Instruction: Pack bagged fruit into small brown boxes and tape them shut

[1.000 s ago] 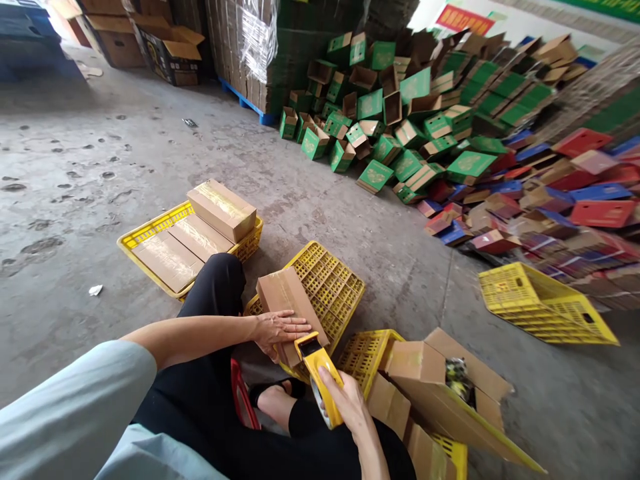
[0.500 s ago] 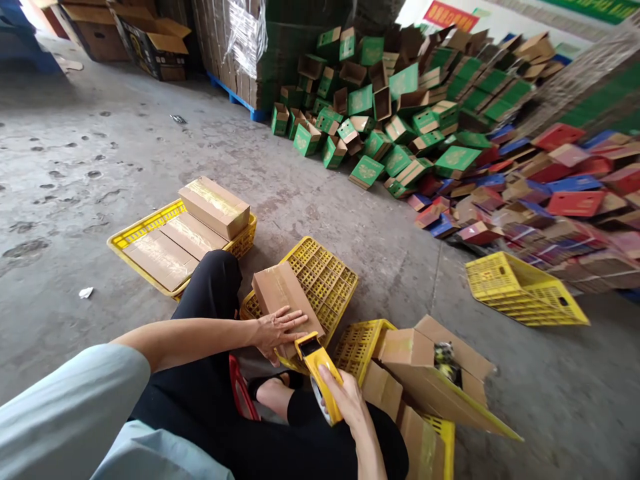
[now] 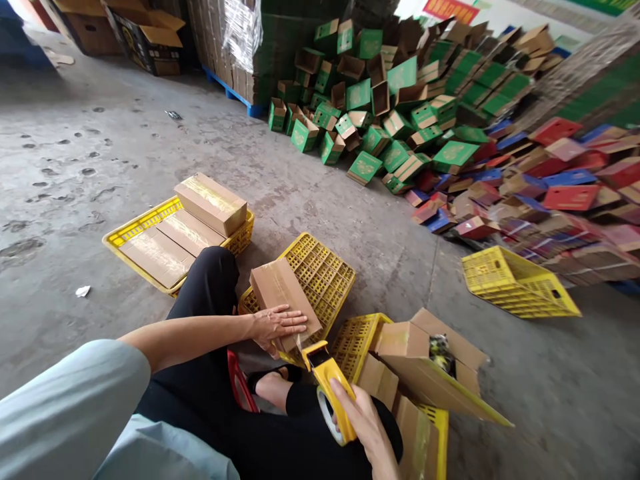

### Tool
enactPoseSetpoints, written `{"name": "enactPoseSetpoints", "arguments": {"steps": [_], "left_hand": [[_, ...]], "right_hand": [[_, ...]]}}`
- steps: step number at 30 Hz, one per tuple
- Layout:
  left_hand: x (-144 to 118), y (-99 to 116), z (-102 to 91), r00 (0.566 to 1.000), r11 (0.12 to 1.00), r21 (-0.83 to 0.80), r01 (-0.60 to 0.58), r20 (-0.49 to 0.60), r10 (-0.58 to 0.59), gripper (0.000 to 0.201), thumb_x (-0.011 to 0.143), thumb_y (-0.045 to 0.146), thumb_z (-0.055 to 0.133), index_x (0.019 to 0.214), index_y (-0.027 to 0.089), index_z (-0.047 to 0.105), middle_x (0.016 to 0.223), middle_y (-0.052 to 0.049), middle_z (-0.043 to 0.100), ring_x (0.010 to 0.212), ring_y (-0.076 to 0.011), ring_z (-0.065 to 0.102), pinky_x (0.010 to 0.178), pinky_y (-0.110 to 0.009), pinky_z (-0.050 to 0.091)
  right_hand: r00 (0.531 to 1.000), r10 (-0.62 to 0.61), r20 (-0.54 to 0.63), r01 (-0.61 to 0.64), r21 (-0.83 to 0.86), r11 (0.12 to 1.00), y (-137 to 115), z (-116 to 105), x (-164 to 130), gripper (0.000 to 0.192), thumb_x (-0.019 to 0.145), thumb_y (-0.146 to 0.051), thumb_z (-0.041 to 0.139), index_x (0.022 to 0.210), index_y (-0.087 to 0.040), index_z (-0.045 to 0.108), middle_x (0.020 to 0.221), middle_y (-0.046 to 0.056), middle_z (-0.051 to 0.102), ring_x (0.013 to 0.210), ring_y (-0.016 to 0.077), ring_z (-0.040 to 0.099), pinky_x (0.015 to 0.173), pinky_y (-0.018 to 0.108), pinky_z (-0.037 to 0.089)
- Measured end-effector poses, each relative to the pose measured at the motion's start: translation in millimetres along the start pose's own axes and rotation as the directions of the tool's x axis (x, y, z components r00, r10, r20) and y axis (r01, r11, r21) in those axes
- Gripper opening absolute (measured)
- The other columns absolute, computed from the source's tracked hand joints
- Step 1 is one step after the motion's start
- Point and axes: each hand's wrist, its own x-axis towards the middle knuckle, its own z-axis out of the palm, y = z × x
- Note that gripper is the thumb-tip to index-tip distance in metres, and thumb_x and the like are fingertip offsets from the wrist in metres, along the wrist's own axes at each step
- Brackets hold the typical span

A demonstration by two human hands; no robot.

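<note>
My left hand (image 3: 276,325) lies flat on the near end of a brown cardboard box (image 3: 280,293), fingers spread, pressing it down on an upturned yellow crate (image 3: 325,273). My right hand (image 3: 364,421) grips a yellow tape dispenser (image 3: 330,387) with a roll of clear tape. The dispenser sits just off the box's near end, its head tilted toward the box. A thin strip of tape appears to run from the box edge to the dispenser. My legs in black trousers lie below.
A yellow crate (image 3: 131,230) at left holds sealed brown boxes (image 3: 210,203). An open carton (image 3: 430,363) rests on another crate at right. A further yellow crate (image 3: 520,283) lies tipped. Piles of green boxes (image 3: 380,107) and red and blue boxes (image 3: 550,193) fill the back right.
My right hand has drawn the tape dispenser back off the box's near end, toward me and lower. The left hand stays pressed on the box. The view has shifted slightly.
</note>
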Motion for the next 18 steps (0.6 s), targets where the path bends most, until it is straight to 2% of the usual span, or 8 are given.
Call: {"name": "enactPoseSetpoints", "arguments": {"steps": [5,10,15,18], "left_hand": [[4.0,15.4,-2.7,0.997,0.999,0.014,0.041,0.07,-0.042,0.101,0.084,0.061,0.071,0.166,0.02,0.031,0.174,-0.018,0.019,0.16,-0.041,0.019,0.127,-0.062,0.017],[10.8,31.5,0.6,0.993,0.998,-0.04,-0.058,0.104,0.062,0.097,0.09,0.052,0.065,0.169,0.018,0.019,0.174,-0.014,0.022,0.161,-0.0341,0.019,0.13,-0.058,0.01],[10.8,29.3,0.6,0.99,0.996,-0.067,-0.058,0.126,0.066,0.092,0.095,0.051,0.057,0.17,0.017,0.016,0.175,-0.013,0.018,0.162,-0.0314,0.016,0.13,-0.057,0.003],[9.4,26.9,1.1,0.991,0.996,-0.065,-0.067,0.116,0.074,0.089,0.097,0.051,0.054,0.17,0.017,0.016,0.175,-0.011,0.018,0.163,-0.0301,0.015,0.13,-0.055,0.0]], "right_hand": [[0.998,-0.039,-0.055,0.037,-0.036,0.999,-6.2,9.7,-8.2,0.051,0.083,-0.069,0.066,0.089,-0.018,0.067,0.059,0.001,0.065,0.051,0.0194,0.068,0.045,0.027,0.054],[0.998,-0.052,-0.045,0.051,-0.042,0.998,-6.8,9.8,-8.8,0.052,0.083,-0.069,0.066,0.09,-0.017,0.068,0.059,0.001,0.066,0.051,0.0195,0.069,0.047,0.026,0.054],[0.999,-0.033,-0.024,0.032,-0.055,0.998,-6.9,7.8,-13.3,0.056,0.083,-0.072,0.064,0.093,-0.017,0.067,0.056,0.001,0.067,0.052,0.0211,0.07,0.047,0.026,0.054],[0.999,-0.039,-0.009,0.038,-0.073,0.997,3.1,-0.5,-25.3,0.056,0.084,-0.074,0.062,0.09,-0.019,0.065,0.056,0.001,0.066,0.051,0.0205,0.07,0.047,0.025,0.054]]}}
